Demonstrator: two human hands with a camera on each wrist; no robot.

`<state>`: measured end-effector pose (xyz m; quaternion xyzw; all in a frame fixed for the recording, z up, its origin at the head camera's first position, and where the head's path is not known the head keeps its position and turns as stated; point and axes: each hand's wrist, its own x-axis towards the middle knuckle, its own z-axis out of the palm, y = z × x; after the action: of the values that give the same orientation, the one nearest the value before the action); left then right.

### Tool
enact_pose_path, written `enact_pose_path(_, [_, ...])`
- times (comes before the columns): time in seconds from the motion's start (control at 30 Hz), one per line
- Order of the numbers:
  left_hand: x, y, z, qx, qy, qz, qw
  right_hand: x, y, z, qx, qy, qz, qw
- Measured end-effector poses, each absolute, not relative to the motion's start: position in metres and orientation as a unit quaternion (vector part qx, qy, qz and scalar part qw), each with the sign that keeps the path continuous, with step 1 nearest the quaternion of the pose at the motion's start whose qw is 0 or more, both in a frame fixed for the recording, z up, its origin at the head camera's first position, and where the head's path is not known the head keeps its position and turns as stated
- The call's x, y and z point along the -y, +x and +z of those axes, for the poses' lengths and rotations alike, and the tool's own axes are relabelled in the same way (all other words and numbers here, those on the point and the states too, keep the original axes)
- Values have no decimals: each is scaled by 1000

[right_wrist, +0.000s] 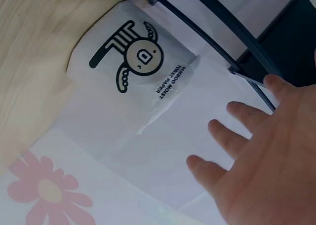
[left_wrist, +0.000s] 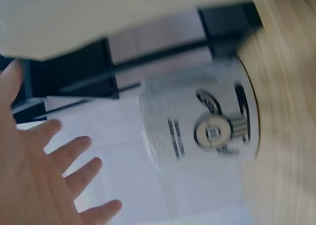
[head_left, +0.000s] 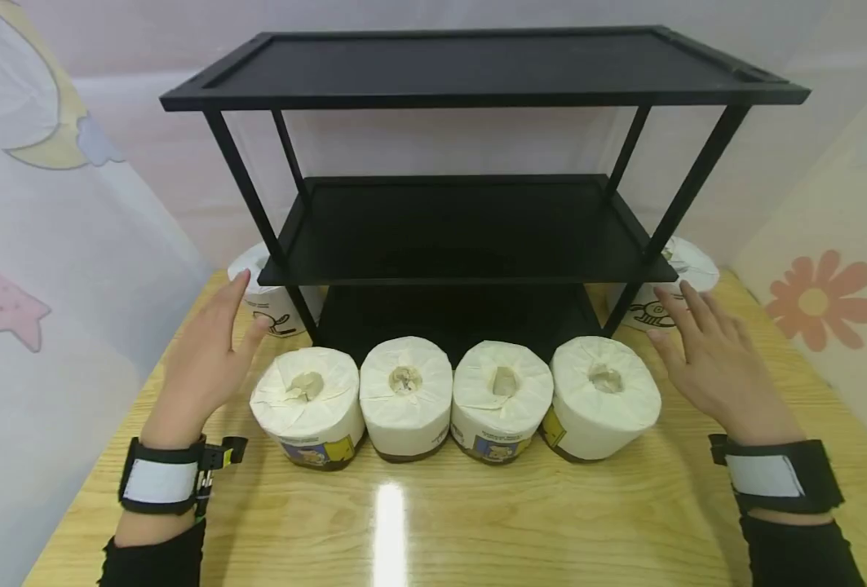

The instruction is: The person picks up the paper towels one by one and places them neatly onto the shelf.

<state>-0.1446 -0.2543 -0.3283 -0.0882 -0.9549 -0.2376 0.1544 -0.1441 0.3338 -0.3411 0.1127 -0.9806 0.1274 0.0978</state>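
My left hand (head_left: 205,359), fingers spread, hovers left of the black rack (head_left: 470,281). It is nearest to a wrapped toilet roll (head_left: 275,314) at the rack's left side, whose printed cartoon shows in the left wrist view. On the other side, my right hand (head_left: 723,367) reaches forward with fingers extended, holding nothing. Its fingertips overlap another wrapped toilet roll (head_left: 690,265) beside the rack's right posts. That roll's wrapper, seen in the right wrist view, carries the print "bamboo moist toilet paper". Between the hands, several toilet rolls stand upright in a row, from the leftmost roll (head_left: 308,408) to the rightmost roll (head_left: 605,399).
The rack has a top shelf (head_left: 470,69), a middle shelf (head_left: 455,228) and a low shelf (head_left: 455,314) behind the row of rolls. It stands on a wooden table (head_left: 477,522). Pale patterned cloth (head_left: 51,244) hangs around the back and sides.
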Motion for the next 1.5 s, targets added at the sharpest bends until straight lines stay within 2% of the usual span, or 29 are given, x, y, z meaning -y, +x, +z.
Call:
enact_pose_path(0.17, [252,-149,-318,904,-96,-381,167,-328,-150,-336,967,148,170,122])
enact_pose_path(0.37, [243,-171,-291,847,-149,-477,180,-330,-147,-338,952,183,184,161])
enact_pose_path(0.63, [240,-183,-246,831,-183,-512,120,-322,-138,-340,945,213,167,185])
enact_pose_path(0.87, [233,-199,-220,753,-196,-615,126,-294,-129,-326,947,225,164,161])
enact_pose_path(1.17, [225,-214,-227,768,-140,-607,150,-283,-102,-326,936,279,138,166])
enact_pose_path(1.5, [224,-219,-243,798,-125,-561,180,-285,-79,-344,909,351,115,193])
